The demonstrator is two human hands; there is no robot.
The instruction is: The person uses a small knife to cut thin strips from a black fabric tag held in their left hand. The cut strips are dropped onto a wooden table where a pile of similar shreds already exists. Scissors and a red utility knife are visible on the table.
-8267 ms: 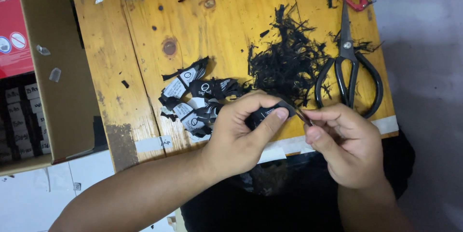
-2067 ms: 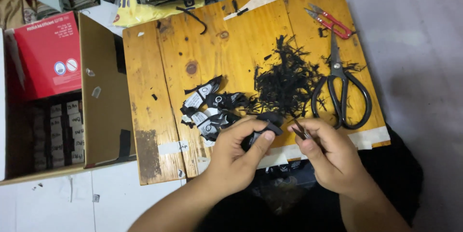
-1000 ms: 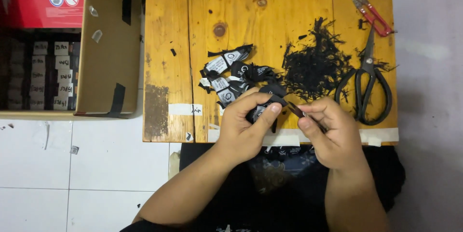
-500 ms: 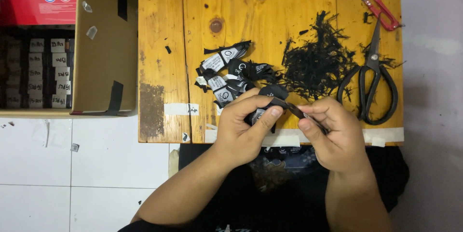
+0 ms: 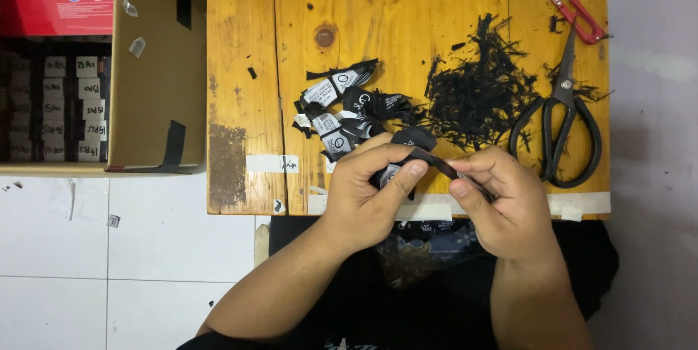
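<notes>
You held a black strap over the near edge of the surface.
Left hand (image 5: 367,188) pinched the black strap (image 5: 436,167) closed at lower centre; right hand (image 5: 502,201) gripped its other end; black scissors (image 5: 558,121) lay right. I judge trimming comes next.

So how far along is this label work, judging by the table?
Already done, it seems: a small heap of black fabric labels lies on the wooden table, with a pile of black trimmings beside it. In hand: the left hand and right hand hold one black label strip between them. The large scissors and red snips lie unused. How many remain is not visible.
</notes>
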